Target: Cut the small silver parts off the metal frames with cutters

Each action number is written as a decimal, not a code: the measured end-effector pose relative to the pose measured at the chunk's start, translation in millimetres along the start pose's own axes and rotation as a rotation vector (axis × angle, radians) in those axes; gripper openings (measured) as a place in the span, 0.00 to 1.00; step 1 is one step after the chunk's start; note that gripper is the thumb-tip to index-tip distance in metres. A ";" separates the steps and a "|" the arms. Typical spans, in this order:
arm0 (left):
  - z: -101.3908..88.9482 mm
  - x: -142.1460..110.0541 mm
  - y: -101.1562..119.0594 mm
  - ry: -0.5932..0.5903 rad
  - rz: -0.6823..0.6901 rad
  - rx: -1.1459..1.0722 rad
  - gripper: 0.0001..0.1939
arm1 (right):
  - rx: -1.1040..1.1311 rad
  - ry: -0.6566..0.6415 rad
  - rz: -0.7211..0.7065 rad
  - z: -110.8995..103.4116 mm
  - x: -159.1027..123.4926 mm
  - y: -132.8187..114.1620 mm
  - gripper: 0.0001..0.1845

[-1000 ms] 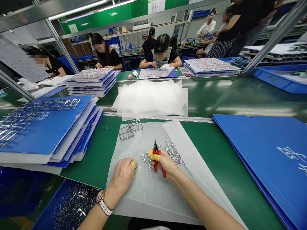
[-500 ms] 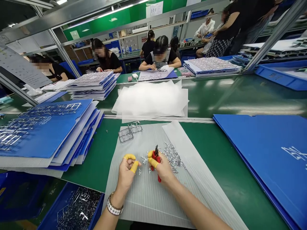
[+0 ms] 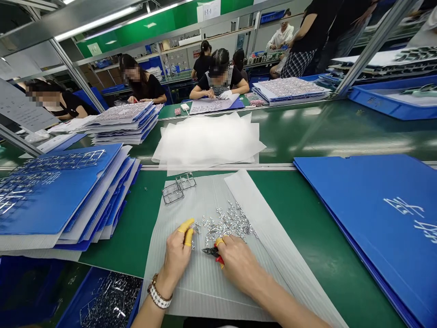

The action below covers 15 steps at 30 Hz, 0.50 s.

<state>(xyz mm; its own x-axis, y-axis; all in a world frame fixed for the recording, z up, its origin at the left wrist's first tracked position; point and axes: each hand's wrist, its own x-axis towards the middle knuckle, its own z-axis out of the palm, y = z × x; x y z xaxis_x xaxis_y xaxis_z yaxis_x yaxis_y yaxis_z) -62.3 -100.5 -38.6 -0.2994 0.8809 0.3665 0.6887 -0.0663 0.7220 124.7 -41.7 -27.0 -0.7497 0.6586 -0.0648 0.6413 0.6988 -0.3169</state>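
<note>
My right hand is closed around side cutters with red handles and dark jaws. The jaws point left, just over the padded sheet. To the left, my left hand has its thumb and index finger stretched out and slightly apart, beside a few small shiny parts. Whether the fingertips touch these parts is hard to see. Yellow finger cots cover fingertips on both hands. A pile of small chrome-like parts spreads over the sheet beyond my right hand. Further off lie two rectangular sprue frames.
Stacked blue boards with sprues stand at the left, and blue boards lie at the right. Below left, a blue bin holds dark sprue scraps. White foam sheets lie ahead. Several people work across the bench.
My right hand has lowered and turned the cutters from pointing up to pointing left. My left thumb and index finger have straightened out of a curl. The view has shifted slightly right.
</note>
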 end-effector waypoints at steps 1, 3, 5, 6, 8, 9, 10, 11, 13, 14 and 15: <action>-3.1 -0.4 0.8 0.012 0.032 0.009 0.14 | -0.013 -0.009 0.009 -0.5 -1.3 -0.3 0.16; -7.9 -2.7 2.8 0.017 0.076 -0.011 0.13 | 0.017 -0.017 0.019 -3.4 -2.6 0.3 0.16; -8.5 -6.6 5.4 0.007 0.046 -0.092 0.11 | 0.147 -0.001 0.052 -7.8 -2.6 2.2 0.13; -6.8 -8.8 7.2 0.001 -0.022 -0.160 0.11 | 0.258 0.014 0.083 -10.1 -2.2 3.0 0.11; 0.5 -12.9 11.4 -0.016 -0.229 -0.345 0.12 | 0.556 0.068 0.161 -13.6 -0.3 2.8 0.04; 5.4 -14.5 13.8 -0.031 -0.330 -0.438 0.13 | 0.711 0.105 0.193 -14.4 1.0 1.5 0.03; 10.3 -15.9 16.2 -0.049 -0.405 -0.509 0.13 | 0.850 0.145 0.213 -14.7 2.6 -0.7 0.04; 14.9 -17.0 18.4 -0.068 -0.440 -0.546 0.14 | 0.960 0.185 0.224 -14.3 4.3 -3.4 0.05; 21.5 -18.5 21.6 -0.084 -0.400 -0.504 0.13 | 1.077 0.251 0.228 -12.3 8.1 -9.5 0.05; 23.3 -19.0 22.3 -0.076 -0.351 -0.446 0.13 | 1.099 0.270 0.231 -10.9 10.2 -12.2 0.05; 24.4 -19.2 22.4 -0.058 -0.303 -0.384 0.12 | 1.113 0.283 0.238 -9.5 12.5 -14.3 0.04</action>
<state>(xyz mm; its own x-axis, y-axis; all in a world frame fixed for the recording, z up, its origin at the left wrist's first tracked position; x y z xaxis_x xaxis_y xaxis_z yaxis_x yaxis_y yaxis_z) -25.0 -107.5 -43.8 -0.4038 0.9113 0.0808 0.2800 0.0391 0.9592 107.6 -40.8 -14.3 -0.4769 0.8765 -0.0658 0.1585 0.0121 -0.9873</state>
